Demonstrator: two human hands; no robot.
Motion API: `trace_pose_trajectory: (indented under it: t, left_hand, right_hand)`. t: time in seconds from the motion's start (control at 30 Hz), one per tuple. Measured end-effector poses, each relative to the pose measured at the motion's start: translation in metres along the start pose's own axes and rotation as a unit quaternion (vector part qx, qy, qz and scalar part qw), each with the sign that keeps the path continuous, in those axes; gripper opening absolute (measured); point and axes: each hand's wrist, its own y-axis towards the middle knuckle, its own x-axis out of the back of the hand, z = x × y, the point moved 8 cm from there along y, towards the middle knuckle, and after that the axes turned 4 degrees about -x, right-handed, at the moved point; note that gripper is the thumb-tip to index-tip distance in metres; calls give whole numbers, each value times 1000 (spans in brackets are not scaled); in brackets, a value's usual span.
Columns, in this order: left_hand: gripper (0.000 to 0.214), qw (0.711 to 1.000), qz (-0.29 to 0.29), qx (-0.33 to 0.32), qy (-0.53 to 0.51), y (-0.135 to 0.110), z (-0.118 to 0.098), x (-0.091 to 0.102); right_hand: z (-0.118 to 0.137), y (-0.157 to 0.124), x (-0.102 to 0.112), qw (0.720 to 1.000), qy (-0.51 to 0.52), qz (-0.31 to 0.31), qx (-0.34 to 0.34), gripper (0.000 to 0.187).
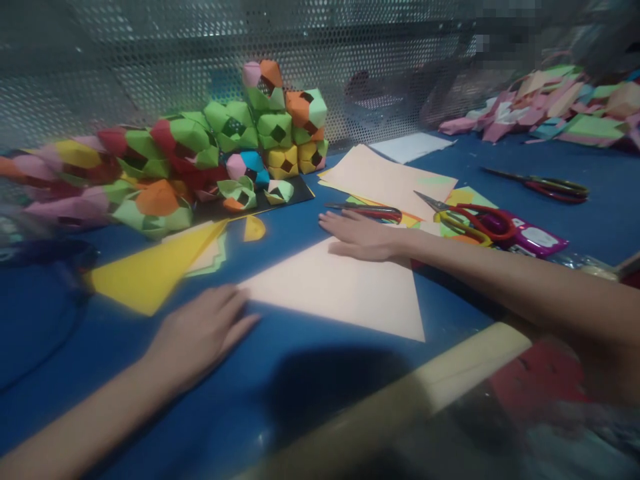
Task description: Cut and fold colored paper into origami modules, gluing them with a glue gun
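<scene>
A pale peach sheet of paper (pixel 340 287) lies on the blue tabletop in front of me, narrowing to a point at its left. My left hand (pixel 203 330) rests at that left corner, fingers stretched and thumb apart; its fingertips touch or nearly touch the paper. Across the far edge of the sheet lies my right hand (pixel 360 237), palm down with fingers extended. Whether the sheet is folded I cannot tell. Beyond the right hand is a pair of scissors (pixel 375 212), partly covered by that hand. To the left sits a yellow folded paper (pixel 160 267).
Several folded paper balls (pixel 233 127) are stacked at the back left against a perforated metal panel (pixel 175 60). A stack of peach sheets (pixel 385 177), red-and-yellow scissors (pixel 465 220), a purple packet (pixel 537 237) and dark scissors (pixel 545 187) lie at right. Colourful paper pieces (pixel 555 107) pile up behind.
</scene>
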Motion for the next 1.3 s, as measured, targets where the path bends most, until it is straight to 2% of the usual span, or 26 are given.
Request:
trace_pose_trajectory:
  t: [0.13, 0.23, 0.3, 0.4, 0.47, 0.53, 0.6, 0.67, 0.77, 0.87, 0.97, 1.03, 1.17, 1.3]
  left_hand:
    - [55, 998, 35, 2, -43, 1, 4, -1]
    - [57, 996, 60, 10, -69, 8, 6, 4]
    - [56, 996, 47, 11, -76, 17, 3, 11]
    - [48, 993, 10, -14, -113, 32, -12, 19]
    - [42, 989, 14, -36, -146, 40, -25, 16]
    - [38, 987, 30, -40, -156, 45, -33, 9]
    - [37, 987, 42, -35, -148, 47, -35, 4]
    - [38, 989, 45, -31, -136, 47, -36, 3]
    - [41, 991, 40, -33, -126, 45, -35, 3]
    - [42, 991, 40, -26, -128, 44, -32, 1]
    - [44, 990, 53, 5, -133, 41, -22, -3]
    - [45, 988, 74, 25, -131, 38, -13, -7]
    - [45, 987, 97, 42, -118, 36, 2, -9]
    - [39, 990, 80, 42, -110, 43, 10, -7]
  right_hand:
    - [-7, -5, 9, 999, -32, -37, 5, 78]
    - [4, -12, 16, 998, -49, -50, -1, 81]
    - [27, -15, 18, 997, -47, -51, 20, 81]
    - [75, -18, 8, 995, -22, -28, 97, 78]
    - [101, -18, 1, 990, 2, -19, 138, 75]
    - [112, -16, -4, 989, 30, -16, 146, 73]
    - [109, -16, -7, 991, 52, -3, 126, 74]
    - [95, -18, -9, 994, 58, 19, 95, 78]
    - [62, -24, -7, 998, 53, 33, 33, 82]
    - [23, -31, -2, 999, 34, 12, -37, 82]
    - [-3, -38, 0, 997, 5, -5, -76, 82]
    - [-10, -40, 1, 997, -5, -15, -80, 82]
    - [-6, -41, 7, 997, -28, -36, -70, 75]
    - [7, -35, 24, 994, -68, -77, -39, 49]
